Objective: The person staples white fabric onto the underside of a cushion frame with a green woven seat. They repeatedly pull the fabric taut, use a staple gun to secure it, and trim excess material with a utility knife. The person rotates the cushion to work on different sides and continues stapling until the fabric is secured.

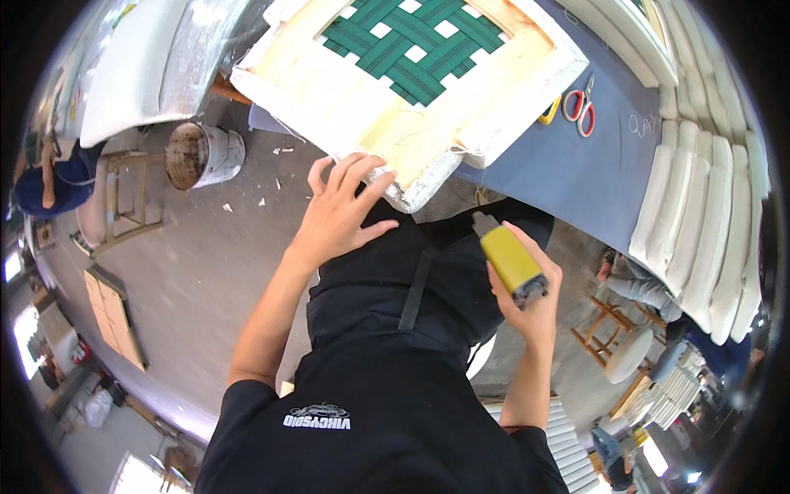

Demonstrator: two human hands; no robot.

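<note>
A wooden frame (440,140) wrapped round its edges in white fabric lies at the top. Green woven webbing (415,53) fills its opening. My left hand (341,206) reaches up to the frame's near corner, fingers spread, with the fingertips on the white fabric edge. My right hand (539,317) is wrapped round a yellow-green staple gun (510,255) with a dark nose. The gun is in front of my right thigh, apart from the frame, its nose toward the upper left.
Red-handled scissors (579,107) and a yellow-handled tool (549,111) lie on the blue-grey table (613,177). Pale padded panels (683,222) are stacked at right. A dirty white bucket (222,156) stands on the floor at left. People (62,185) sit at both sides.
</note>
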